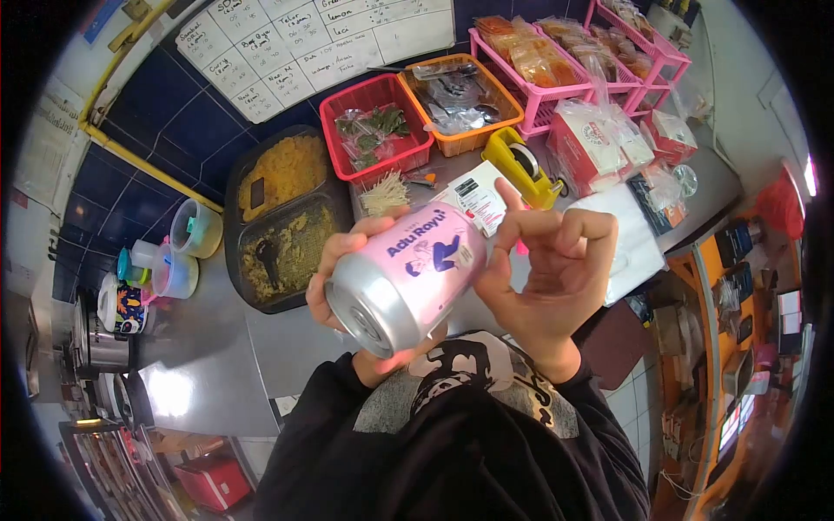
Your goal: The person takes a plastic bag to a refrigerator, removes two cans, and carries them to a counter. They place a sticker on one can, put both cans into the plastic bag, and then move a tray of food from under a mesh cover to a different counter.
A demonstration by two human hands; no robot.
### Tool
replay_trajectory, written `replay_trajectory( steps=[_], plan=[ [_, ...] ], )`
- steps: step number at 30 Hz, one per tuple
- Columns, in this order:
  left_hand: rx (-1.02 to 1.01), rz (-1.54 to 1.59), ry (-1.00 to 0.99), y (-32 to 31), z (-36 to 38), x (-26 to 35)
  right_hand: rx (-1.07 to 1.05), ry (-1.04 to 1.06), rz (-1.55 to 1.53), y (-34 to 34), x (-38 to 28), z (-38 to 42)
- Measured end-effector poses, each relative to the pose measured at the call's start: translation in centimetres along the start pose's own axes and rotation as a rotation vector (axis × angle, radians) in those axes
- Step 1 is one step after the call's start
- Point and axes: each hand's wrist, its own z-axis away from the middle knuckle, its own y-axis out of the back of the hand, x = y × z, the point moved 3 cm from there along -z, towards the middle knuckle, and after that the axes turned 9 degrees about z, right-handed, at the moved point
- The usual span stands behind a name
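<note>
- One pink drink can (408,278) is held up close to the camera, above a steel counter (287,339).
- Its long axis tilts from upper right down to lower left, silver top end facing the viewer.
- Left hand (343,269) wraps the can from behind, fingers closed around its body.
- Right hand (547,269) sits just right of the can, fingers curled and pinching a white label (476,198) at the can's far end.
- Three baskets stand behind: one red basket (375,130), one orange basket (460,102), one pink basket (539,61); one yellow tape dispenser (521,165) is near.
</note>
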Motion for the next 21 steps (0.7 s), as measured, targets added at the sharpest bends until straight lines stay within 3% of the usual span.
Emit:
replay_trajectory(
  steps=[3, 7, 13, 21],
  plan=[
    [0.095, -0.086, 0.023, 0.4, 0.2, -0.1, 0.054, 0.066, 0.049, 0.3, -0.1, 0.3],
    [0.396, -0.159, 0.062, -0.9, 0.2, -0.2, -0.138, 0.181, 0.371, 0.6, -2.6, -0.3],
    [0.229, -0.389, 0.021, 0.1, 0.6, 0.0, -0.118, 0.223, 0.415, -0.1, -2.7, -0.2],
    [0.018, -0.398, -0.009, 1.2, 0.4, 0.5, -0.109, 0.283, 0.433, -0.1, -3.0, -0.1]
  ],
)
